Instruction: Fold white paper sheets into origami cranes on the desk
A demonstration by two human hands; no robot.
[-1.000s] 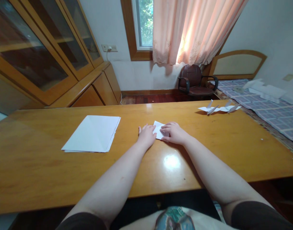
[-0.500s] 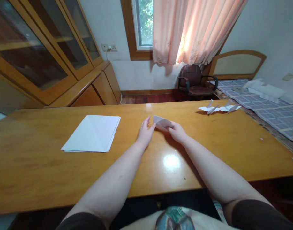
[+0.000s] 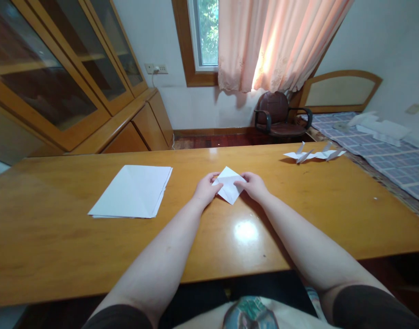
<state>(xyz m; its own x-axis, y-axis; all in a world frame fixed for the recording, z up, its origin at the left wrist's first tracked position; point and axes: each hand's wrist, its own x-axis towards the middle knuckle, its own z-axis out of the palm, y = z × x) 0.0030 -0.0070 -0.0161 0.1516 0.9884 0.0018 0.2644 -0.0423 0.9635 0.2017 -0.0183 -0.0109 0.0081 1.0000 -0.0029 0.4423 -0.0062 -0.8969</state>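
Observation:
A small folded sheet of white paper point(image 3: 229, 179), diamond-shaped with creases across it, is held between both hands just above the table. My left hand point(image 3: 206, 187) pinches its left corner, thumb on top and fingers behind. On the opposite corner, my right hand point(image 3: 252, 186) grips in the same way, its thumb lying on the paper's face. The fingers underneath are partly hidden by the paper. One corner of the diamond points toward me and one points away.
A stack of white square paper point(image 3: 134, 191) lies left on the wooden table point(image 3: 59, 256). Folded paper cranes point(image 3: 300, 156) stand near the far right edge. Beyond are an office chair point(image 3: 278, 114), a bed point(image 3: 374, 151) and a glass-door cabinet point(image 3: 103, 91).
The folded paper has turned from a tilted, edge-on pose to show its diamond face. My left hand, loosely beside it before, now grips its left corner.

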